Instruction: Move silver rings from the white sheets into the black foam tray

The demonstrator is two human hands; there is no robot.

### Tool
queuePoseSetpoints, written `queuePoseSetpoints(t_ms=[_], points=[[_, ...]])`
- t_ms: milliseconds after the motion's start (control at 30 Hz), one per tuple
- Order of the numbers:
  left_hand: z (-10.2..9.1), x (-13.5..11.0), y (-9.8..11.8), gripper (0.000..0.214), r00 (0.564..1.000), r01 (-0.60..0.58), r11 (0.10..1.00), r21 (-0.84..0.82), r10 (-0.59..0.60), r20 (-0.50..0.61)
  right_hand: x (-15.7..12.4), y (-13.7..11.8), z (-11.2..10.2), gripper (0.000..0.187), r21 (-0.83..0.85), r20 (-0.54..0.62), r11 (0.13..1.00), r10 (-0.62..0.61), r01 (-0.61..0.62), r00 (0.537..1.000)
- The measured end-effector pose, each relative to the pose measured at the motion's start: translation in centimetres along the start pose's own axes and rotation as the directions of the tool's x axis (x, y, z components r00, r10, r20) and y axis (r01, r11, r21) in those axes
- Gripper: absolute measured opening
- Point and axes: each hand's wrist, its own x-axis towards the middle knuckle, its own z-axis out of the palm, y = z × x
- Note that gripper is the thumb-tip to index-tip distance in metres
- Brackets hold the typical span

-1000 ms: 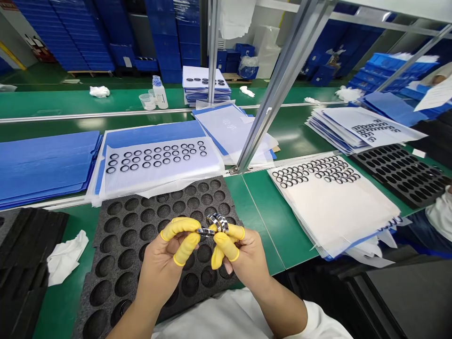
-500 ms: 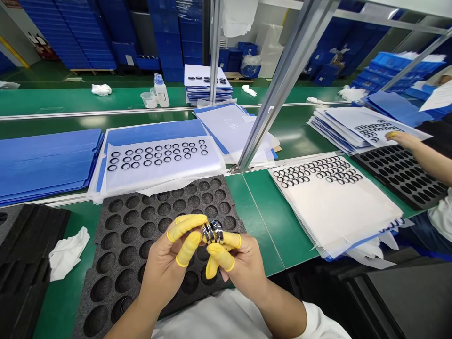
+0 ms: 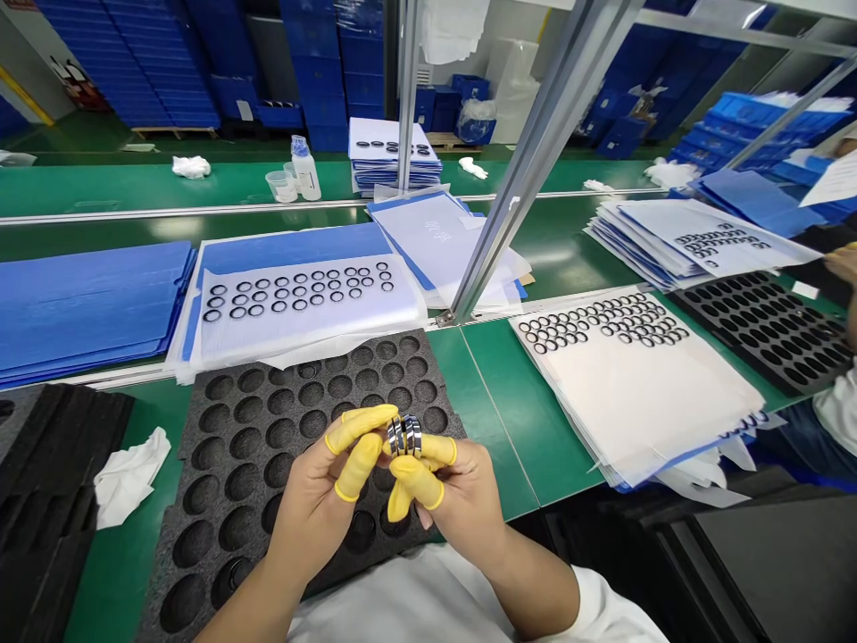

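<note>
A small stack of shiny metal rings (image 3: 403,436) stands edge-up between my two hands, above a black foam tray (image 3: 228,446) with round pockets. My left hand (image 3: 314,505) and my right hand (image 3: 455,505) both wear yellow finger cots, and their fingertips pinch the rings from either side. The fingers hide part of the lower ring edges. The tray lies directly beneath my hands, not touching them as far as I can tell.
Stacked white sheets carrying rows of dark rings (image 3: 629,375) lie on the green bench to the right, with another stack (image 3: 301,304) ahead. A co-worker's hand (image 3: 842,263) is at the right edge, beside a second foam tray (image 3: 763,330). Aluminium frame posts rise ahead.
The rings, apart between my hands earlier, now stand together as one stack, pinched by both. A co-worker's hand has moved in from the right and drawn back toward the frame edge.
</note>
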Motion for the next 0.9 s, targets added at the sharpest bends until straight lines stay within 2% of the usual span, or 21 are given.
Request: queuePoseSetpoints(t_ms=[600,800,900], points=[[-0.11,-0.32,-0.4,0.031,1.0,0.029,1.0,-0.003,-0.029,0.012,0.31,-0.27,0.13,0.025,0.048,-0.002,0.999,0.021,-0.02,1.0],[0.03,-0.55,-0.25,0.029,0.999,-0.033,0.999,0.02,0.032,0.022,0.15,0.04,-0.11,0.026,0.027,0.009,1.0,0.002,-0.002,1.0],[-0.08,-0.85,-0.21,0.03,0.996,-0.089,0.994,0.062,0.09,-0.02,0.0,0.29,-0.31,0.028,0.0,0.01,1.0,-0.022,0.022,1.0]])
